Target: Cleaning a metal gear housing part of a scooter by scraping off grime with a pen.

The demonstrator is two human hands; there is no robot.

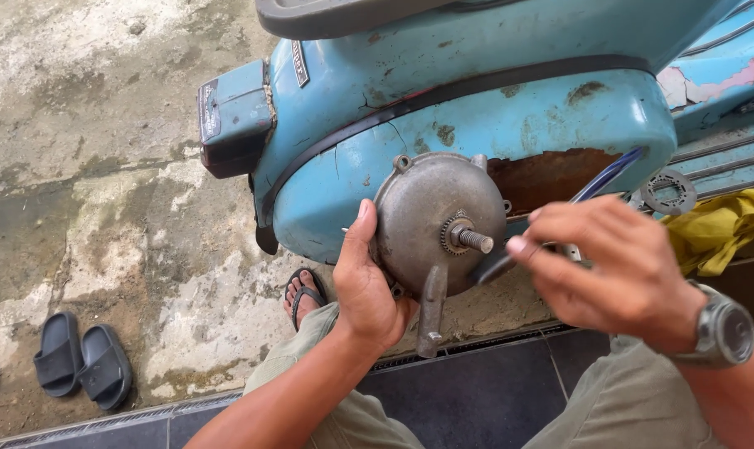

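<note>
My left hand (362,287) grips the left edge of a round grey metal cover (423,208) with a threaded shaft (475,240) sticking out of its middle and a lever arm (432,312) hanging below. The cover is held up in front of a worn light-blue scooter body (477,108). My right hand (610,266), with a wristwatch (724,333) on it, holds a dark blue-handled tool (606,176) whose end points toward the cover near the shaft. The tool's tip is hidden behind my fingers.
A rusty patch (551,175) shows on the scooter's side panel. A toothed metal ring (668,191) and a yellow cloth (722,229) lie at right. Dark sandals (82,362) sit on the cracked concrete at left. My sandalled foot (304,295) rests near a drain grate (468,345).
</note>
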